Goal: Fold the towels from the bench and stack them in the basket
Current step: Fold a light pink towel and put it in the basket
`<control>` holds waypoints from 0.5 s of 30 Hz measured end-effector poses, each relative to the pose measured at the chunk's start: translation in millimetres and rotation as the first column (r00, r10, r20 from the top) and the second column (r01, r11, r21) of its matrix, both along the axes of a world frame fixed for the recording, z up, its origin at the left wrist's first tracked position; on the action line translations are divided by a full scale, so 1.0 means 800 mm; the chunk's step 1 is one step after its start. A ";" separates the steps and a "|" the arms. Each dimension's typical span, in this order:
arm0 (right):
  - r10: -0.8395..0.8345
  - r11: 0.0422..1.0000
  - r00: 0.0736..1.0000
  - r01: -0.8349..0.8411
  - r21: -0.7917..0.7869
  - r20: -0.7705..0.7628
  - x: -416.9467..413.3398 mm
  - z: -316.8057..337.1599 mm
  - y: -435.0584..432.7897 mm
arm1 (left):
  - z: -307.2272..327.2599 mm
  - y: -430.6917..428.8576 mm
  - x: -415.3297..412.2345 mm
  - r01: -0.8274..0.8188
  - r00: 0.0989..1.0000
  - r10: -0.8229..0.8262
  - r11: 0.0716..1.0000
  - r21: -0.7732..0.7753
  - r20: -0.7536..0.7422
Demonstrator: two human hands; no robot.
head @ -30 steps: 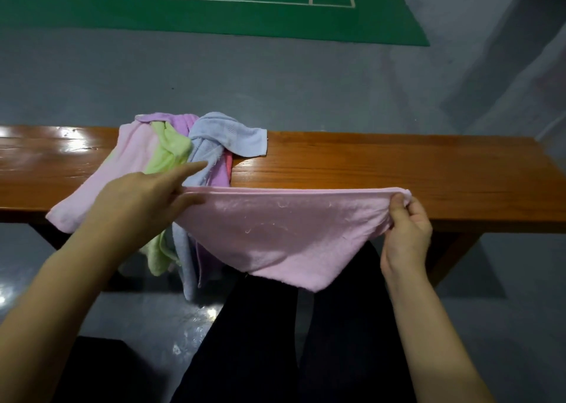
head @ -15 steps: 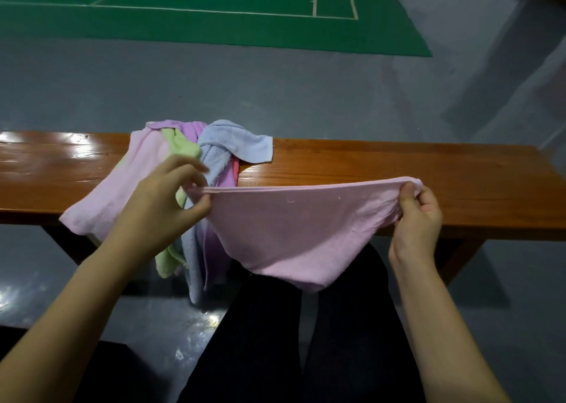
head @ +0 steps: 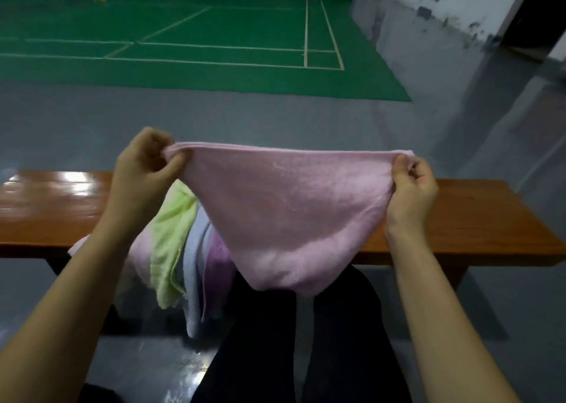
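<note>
A pink towel (head: 284, 219) hangs stretched in the air in front of the wooden bench (head: 477, 225). My left hand (head: 144, 170) pinches its left top corner and my right hand (head: 410, 185) pinches its right top corner. The towel sags to a point above my dark trousers. Behind it, a heap of towels (head: 174, 243) in green, pale blue, pink and purple drapes over the bench's front edge. No basket is in view.
Grey floor lies beyond the bench, then a green court (head: 214, 35) with white lines. A wall (head: 459, 7) and a dark doorway stand at the far right. My legs (head: 300, 341) are below the towel.
Both hands have lifted the pink towel higher, above bench level, keeping it stretched. The view has tilted up and shows more of the court.
</note>
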State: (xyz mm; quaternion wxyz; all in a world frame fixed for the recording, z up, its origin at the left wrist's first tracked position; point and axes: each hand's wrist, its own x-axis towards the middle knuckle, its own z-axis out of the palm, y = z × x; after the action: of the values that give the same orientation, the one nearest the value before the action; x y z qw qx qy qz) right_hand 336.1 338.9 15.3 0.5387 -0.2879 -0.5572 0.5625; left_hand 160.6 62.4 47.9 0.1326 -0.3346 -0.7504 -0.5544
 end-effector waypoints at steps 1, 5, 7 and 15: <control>-0.028 0.998 1.000 0.027 0.055 0.008 0.000 0.014 0.001 | 0.010 0.003 0.002 0.019 1.000 -0.020 0.996 0.091 0.008; -0.066 0.991 0.992 0.052 0.127 0.111 0.009 0.026 0.010 | 0.015 0.005 0.015 -0.009 1.000 0.009 1.000 -0.009 -0.008; -0.048 0.992 0.991 0.033 0.118 0.125 0.016 0.026 0.011 | 0.021 -0.006 0.016 -0.061 0.998 0.060 0.997 -0.043 -0.032; 0.030 0.996 0.996 -0.037 0.078 0.081 0.008 0.056 0.013 | 0.051 -0.005 -0.001 -0.103 0.990 0.086 0.982 -0.156 -0.111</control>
State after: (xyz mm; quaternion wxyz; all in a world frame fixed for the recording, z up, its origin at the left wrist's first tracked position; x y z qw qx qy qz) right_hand 342.3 348.9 60.3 0.5177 -0.2789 -0.6050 0.5368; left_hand 159.8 58.7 88.4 0.1698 -0.3366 -0.8001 -0.4667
